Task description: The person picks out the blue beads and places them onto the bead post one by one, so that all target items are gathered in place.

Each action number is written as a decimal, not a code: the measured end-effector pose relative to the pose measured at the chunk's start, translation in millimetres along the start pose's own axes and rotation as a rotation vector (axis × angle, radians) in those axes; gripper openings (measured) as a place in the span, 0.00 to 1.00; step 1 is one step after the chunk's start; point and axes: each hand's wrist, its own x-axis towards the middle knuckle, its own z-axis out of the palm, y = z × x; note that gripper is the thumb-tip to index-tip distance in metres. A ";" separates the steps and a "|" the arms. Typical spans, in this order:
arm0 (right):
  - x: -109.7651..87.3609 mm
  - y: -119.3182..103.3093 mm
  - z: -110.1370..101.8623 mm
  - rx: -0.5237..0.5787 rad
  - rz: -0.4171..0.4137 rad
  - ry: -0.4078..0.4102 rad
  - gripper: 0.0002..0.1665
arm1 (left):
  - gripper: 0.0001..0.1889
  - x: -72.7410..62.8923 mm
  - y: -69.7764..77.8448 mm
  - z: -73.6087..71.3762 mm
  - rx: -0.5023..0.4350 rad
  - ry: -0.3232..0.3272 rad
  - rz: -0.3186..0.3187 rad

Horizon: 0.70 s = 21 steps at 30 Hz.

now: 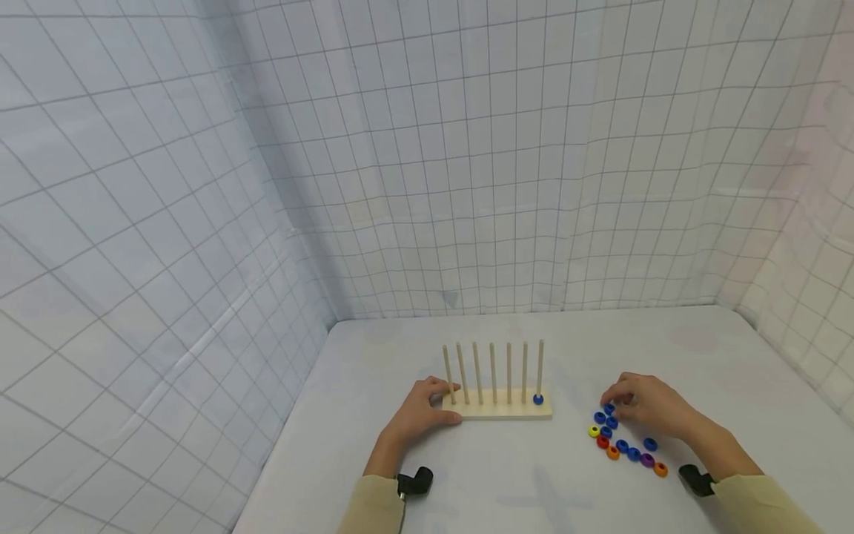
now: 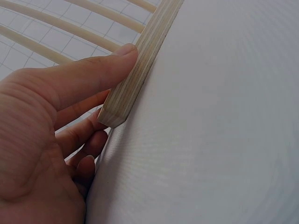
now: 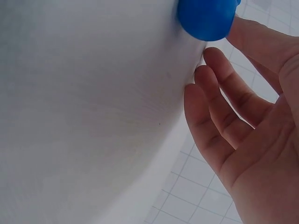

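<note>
My left hand (image 1: pixel 422 406) grips the left end of a pale wooden peg rack (image 1: pixel 497 409). In the left wrist view, the thumb (image 2: pixel 100 74) lies on the edge of the layered wooden base (image 2: pixel 135 74) and the other fingers are behind it. Several upright pegs (image 1: pixel 493 374) stand in a row, and a blue bead (image 1: pixel 538 399) sits at the foot of the rightmost one. At the right, my right hand (image 1: pixel 650 404) pinches a blue bead (image 1: pixel 609 409) between thumb and index finger. A nearer blue bead (image 3: pixel 208 18) hides those fingertips in the right wrist view.
Around the right hand lie loose blue beads (image 1: pixel 634 454), a yellow bead (image 1: pixel 594 431), a red bead (image 1: pixel 603 441), orange beads (image 1: pixel 660 469) and a purple bead (image 1: pixel 647 460). The white tabletop (image 1: pixel 494 475) is bounded by grid-patterned cloth walls (image 1: pixel 467 185) behind and at the sides.
</note>
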 end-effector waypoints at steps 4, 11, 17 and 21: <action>1.0 1.0 1.8 -0.013 0.000 0.006 0.13 | 0.29 -0.8 0.3 0.4 0.005 0.003 0.001; 1.8 1.0 0.0 -0.013 -0.003 0.006 0.11 | 0.30 -1.5 0.8 0.8 0.003 0.006 -0.012; 4.1 -1.8 -3.1 0.000 0.008 0.009 0.10 | 0.30 -1.1 2.0 -0.2 0.010 0.006 0.004; 5.4 -4.4 -4.9 0.009 0.026 0.006 0.10 | 0.30 -1.0 1.3 -0.4 0.016 0.005 0.008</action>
